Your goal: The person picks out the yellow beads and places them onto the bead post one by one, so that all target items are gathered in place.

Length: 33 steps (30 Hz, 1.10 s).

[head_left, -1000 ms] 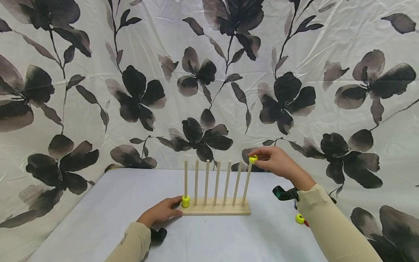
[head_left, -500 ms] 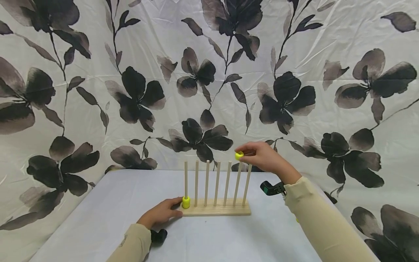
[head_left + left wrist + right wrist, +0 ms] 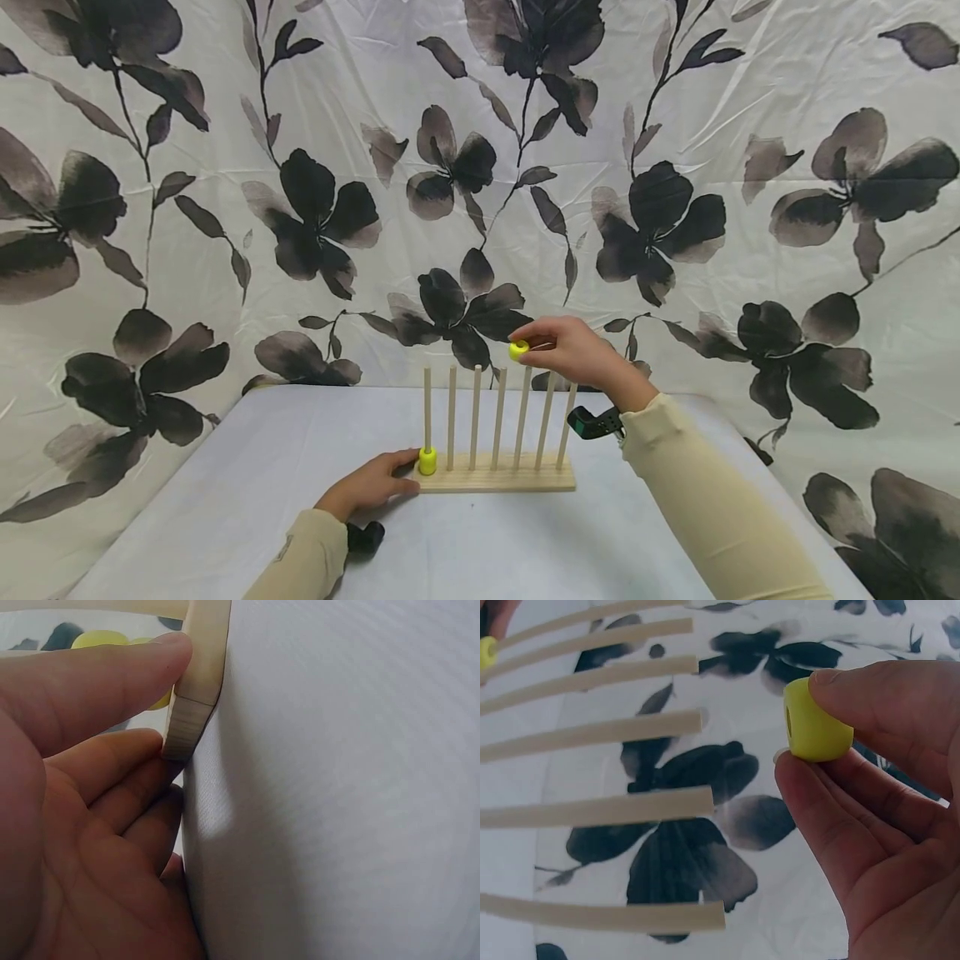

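A wooden stand (image 3: 495,480) with several upright pegs sits on the white table. Yellow beads (image 3: 427,462) are stacked at the foot of its leftmost peg. My left hand (image 3: 372,483) grips the stand's left end; in the left wrist view the thumb (image 3: 112,682) lies on the wood and the fingers meet the end's edge. Up at peg-top height, my right hand (image 3: 573,354) pinches another yellow bead (image 3: 518,350) between thumb and fingers. This bead overlaps the area just above the third peg from the right. In the right wrist view its hole faces the peg tips (image 3: 705,799).
A white cloth covers the table (image 3: 225,467). Behind it hangs a white curtain (image 3: 555,250) printed with dark flowers. Dark wrist cameras are strapped to both wrists, the right one (image 3: 592,422) close to the rightmost peg.
My right hand has moved left with the yellow bead, from the rightmost peg's top to near the third peg from the right. The left hand stays on the stand.
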Available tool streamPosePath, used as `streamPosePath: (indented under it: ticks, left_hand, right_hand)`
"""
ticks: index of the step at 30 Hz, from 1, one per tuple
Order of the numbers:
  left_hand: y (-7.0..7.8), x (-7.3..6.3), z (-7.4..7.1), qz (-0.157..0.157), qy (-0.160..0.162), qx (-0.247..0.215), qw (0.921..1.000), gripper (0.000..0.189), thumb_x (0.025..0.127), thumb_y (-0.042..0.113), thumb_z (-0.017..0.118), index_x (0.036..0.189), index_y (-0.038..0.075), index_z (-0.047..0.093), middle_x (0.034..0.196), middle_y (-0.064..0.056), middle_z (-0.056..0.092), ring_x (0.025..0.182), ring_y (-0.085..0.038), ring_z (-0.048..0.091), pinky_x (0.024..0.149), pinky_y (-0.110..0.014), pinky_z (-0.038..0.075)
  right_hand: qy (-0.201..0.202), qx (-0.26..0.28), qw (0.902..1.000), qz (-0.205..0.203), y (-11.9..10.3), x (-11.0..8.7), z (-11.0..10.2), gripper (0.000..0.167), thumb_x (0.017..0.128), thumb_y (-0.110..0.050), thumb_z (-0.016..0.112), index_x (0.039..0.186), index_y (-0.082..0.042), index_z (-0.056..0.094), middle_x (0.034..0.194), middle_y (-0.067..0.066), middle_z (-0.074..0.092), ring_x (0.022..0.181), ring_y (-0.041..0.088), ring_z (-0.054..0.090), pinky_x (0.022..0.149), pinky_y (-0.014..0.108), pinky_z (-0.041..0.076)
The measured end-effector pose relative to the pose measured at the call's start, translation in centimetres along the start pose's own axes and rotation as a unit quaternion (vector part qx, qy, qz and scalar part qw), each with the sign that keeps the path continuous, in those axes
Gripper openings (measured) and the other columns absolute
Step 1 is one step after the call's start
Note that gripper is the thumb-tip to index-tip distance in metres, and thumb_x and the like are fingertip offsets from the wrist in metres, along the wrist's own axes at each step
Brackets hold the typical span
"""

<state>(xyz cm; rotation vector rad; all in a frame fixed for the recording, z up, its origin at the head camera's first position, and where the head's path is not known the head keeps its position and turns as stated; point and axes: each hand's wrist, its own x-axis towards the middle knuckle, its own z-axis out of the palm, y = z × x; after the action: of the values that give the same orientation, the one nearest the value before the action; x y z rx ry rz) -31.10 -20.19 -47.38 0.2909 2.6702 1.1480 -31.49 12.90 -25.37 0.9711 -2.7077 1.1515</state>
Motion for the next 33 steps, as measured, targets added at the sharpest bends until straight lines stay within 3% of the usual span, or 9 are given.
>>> streamPosePath:
  ticks: [9,19,33]
  left_hand:
    - [-0.1,0.0,0.1,-0.003,0.000,-0.002,1.0000,0.068,0.083,0.027,0.074,0.144,0.010,0.048,0.151,-0.014,0.043,0.143,-0.040,0.032,0.115,-0.062,0.025]
    - [0.0,-0.1,0.0,-0.008,0.001,0.000,1.0000,0.068,0.083,0.028,0.075,0.143,0.011,0.049,0.150,-0.015,0.044,0.142,-0.041,0.033,0.115,-0.062,0.025]
    - [-0.4,0.0,0.0,0.002,0.005,-0.001,1.0000,0.067,0.083,0.027,0.075,0.143,0.012,0.049,0.150,-0.014,0.044,0.142,-0.040,0.033,0.115,-0.061,0.025]
  right_hand:
    - [0.001,0.009,0.9994,-0.033,-1.1,1.6,1.4,0.031,0.090,-0.014,0.069,0.120,-0.010,0.067,0.117,0.008,0.067,0.105,0.020,0.066,0.086,0.031,0.057]
    - [-0.009,0.031,0.9988,-0.036,-1.9,3.4,2.9,0.033,0.088,-0.012,0.070,0.121,-0.006,0.067,0.114,0.010,0.070,0.100,0.018,0.068,0.082,0.027,0.058]
    - [-0.018,0.047,0.9983,-0.030,-2.9,5.3,5.3,0.031,0.088,-0.012,0.070,0.120,-0.010,0.068,0.115,0.007,0.070,0.102,0.015,0.067,0.081,0.024,0.057]
